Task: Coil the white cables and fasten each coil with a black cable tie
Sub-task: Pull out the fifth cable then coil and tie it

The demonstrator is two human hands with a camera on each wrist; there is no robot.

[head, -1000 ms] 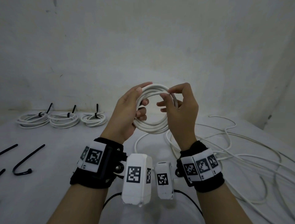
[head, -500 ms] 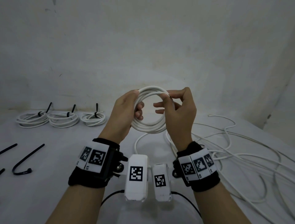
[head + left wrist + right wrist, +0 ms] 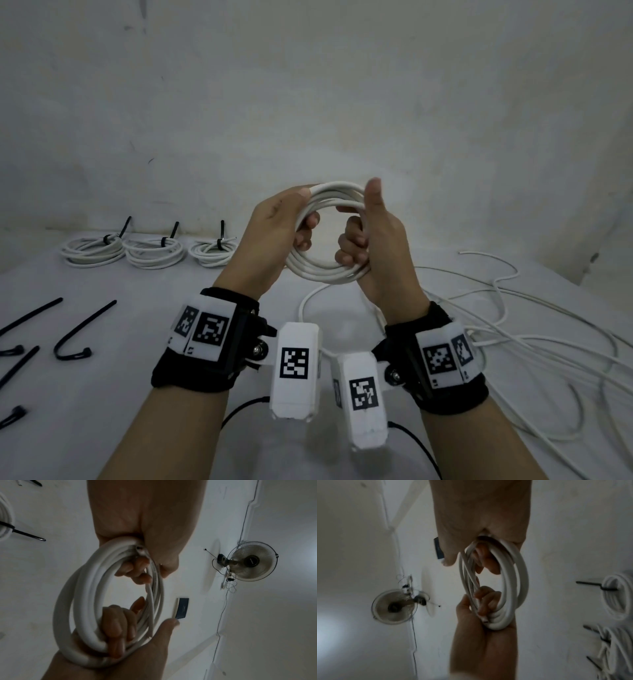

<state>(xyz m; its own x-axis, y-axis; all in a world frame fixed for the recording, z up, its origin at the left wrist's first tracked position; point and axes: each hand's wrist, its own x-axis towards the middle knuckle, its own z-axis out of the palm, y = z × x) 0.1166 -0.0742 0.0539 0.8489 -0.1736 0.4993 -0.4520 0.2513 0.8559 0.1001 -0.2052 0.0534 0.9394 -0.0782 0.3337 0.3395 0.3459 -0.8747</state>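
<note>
I hold a coil of white cable (image 3: 325, 272) upright above the table with both hands. My left hand (image 3: 298, 219) grips its left side, fingers curled through the ring and thumb on top. My right hand (image 3: 363, 222) grips the right side with curled fingers, thumb pointing up. A tail of cable (image 3: 308, 301) drops from the coil to the table. The left wrist view shows the coil (image 3: 80, 601) with a cut end under my left hand (image 3: 145, 566) and my right hand (image 3: 142, 628) below. The right wrist view shows the coil (image 3: 517, 581) between right hand (image 3: 469, 562) and left hand (image 3: 476, 601).
Three tied coils (image 3: 154, 251) with black ties lie in a row at the back left. Several loose black cable ties (image 3: 82, 329) lie at the front left. Loose white cable (image 3: 513, 342) sprawls over the right side of the table. A wall stands close behind.
My right hand has left its pinch on the top strand and moved down to grip the coil's right side, thumb now raised. The left hand keeps its hold.
</note>
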